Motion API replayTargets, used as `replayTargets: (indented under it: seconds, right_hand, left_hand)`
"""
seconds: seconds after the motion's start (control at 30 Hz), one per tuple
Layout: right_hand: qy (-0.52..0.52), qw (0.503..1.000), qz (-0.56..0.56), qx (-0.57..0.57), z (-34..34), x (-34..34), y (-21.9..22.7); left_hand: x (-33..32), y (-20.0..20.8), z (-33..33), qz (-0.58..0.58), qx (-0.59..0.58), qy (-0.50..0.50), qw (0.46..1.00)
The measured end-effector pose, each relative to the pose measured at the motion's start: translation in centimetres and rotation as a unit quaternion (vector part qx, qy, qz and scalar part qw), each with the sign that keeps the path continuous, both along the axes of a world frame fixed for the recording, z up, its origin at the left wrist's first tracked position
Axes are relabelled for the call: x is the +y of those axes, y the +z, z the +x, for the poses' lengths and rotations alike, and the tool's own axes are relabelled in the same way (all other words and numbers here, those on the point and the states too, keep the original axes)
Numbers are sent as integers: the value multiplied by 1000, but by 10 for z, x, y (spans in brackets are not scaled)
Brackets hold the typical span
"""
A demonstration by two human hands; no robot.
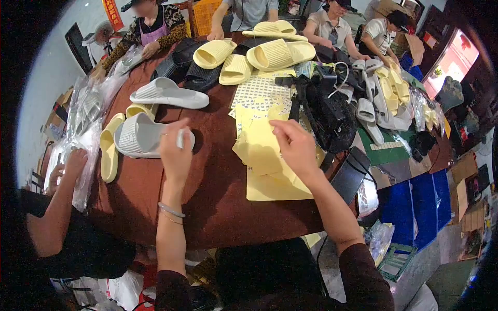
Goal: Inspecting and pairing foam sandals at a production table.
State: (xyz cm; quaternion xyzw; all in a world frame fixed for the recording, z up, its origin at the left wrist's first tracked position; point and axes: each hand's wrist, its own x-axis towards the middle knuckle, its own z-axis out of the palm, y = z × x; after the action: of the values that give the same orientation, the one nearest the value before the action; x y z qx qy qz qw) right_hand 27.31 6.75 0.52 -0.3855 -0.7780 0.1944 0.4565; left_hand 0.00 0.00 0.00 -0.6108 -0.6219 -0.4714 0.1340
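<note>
Dark sleeves [365,280] lead to the left hand [176,147], by a grey slipper [137,137] on the bench [218,212], and right hand [298,149], curled over yellow sheets [259,155] (whether either grips anything, I cannot tell).

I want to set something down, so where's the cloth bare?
Bare brown cloth lies between your left hand and the yellow sheets, and along the near edge below those sheets. The far side is crowded with yellow slippers, the left with grey slippers and clear bags, the right with black gear.
</note>
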Motion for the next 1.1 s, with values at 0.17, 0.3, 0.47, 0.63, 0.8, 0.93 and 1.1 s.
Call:
replayTargets:
  seconds: [0.17,0.3,0.47,0.63,0.8,0.93,1.1]
  right_hand:
    - [-51,998,37,23,4,10,4]
    - [-46,998,45,9,6,7,-2]
    - [-48,994,98,-13,-3,8,-17]
    - [-44,995,89,18,-5,7,-20]
    - [-54,994,93,7,-5,4,-17]
    - [-52,994,93,4,-6,1,-17]
    - [-41,991,122,32,-3,2,-16]
  left_hand:
    - [-3,-7,30,-77,121,-190,971]
    - [-11,-9,65,-172,182,-327,911]
    - [-18,-9,85,-224,226,-410,855]
    - [-16,-7,84,-224,255,-376,862]
    - [-12,-13,84,-213,257,-348,876]
    - [-14,-15,83,-213,255,-351,875]
    - [-15,-15,84,-267,215,-381,859]
